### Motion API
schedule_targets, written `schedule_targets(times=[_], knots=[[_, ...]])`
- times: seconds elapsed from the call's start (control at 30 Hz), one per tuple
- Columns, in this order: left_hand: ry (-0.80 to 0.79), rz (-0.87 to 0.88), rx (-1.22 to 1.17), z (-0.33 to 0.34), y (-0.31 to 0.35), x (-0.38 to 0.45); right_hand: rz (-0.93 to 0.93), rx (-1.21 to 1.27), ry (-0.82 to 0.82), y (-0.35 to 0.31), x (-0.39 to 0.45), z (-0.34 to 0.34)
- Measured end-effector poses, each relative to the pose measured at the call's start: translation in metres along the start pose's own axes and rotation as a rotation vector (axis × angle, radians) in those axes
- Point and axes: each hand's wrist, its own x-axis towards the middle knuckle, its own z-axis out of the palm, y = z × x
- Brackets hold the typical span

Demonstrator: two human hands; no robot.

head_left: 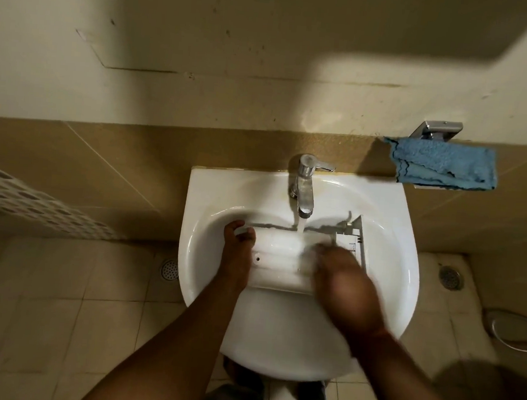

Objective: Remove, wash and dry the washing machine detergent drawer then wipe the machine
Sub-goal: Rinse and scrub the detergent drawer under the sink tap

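Under the chrome tap (304, 184), left hand (236, 248) grips the white plastic detergent drawer (277, 264); blurred right hand (342, 281), grip unclear. Rotate the drawer so water reaches every compartment.

you face a cream wall (268, 42) with a tan tiled band (101, 161), pale floor tiles (42, 308) below, two floor drains (169, 269), dim warm light

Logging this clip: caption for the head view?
Both hands wash the detergent drawer under the running tap in a white sink.
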Motion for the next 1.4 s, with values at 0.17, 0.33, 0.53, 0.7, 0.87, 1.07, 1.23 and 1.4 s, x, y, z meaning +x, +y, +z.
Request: schedule_targets(times=[0.17,0.33,0.53,0.7,0.87,1.07,1.23,1.4], knots=[[0.007,0.130,0.083,-0.010,0.017,-0.019,0.336,0.069,-0.085,0.073,0.036,-0.055],[0.009,0.324,0.216,-0.029,0.045,-0.053,0.170,0.055,-0.352,0.058,0.038,-0.052],[-0.086,0.646,0.527,-0.028,0.063,-0.109,-0.080,0.253,-0.300,0.019,0.032,-0.056],[-0.180,0.750,0.745,-0.010,0.072,-0.155,-0.297,0.384,-0.516,0.012,0.049,-0.068],[-0.212,0.908,0.947,0.005,0.085,-0.180,-0.213,0.622,-0.390,0.012,0.041,-0.071],[-0.038,1.311,0.943,0.025,0.104,-0.216,0.143,1.041,-0.253,0.036,-0.004,-0.081],[0.564,0.646,0.154,0.001,0.050,-0.201,0.408,1.233,-0.176,0.057,-0.026,-0.073],[0.332,-0.104,0.116,-0.003,0.006,-0.168,0.702,1.583,-0.126,0.056,-0.042,-0.056]])
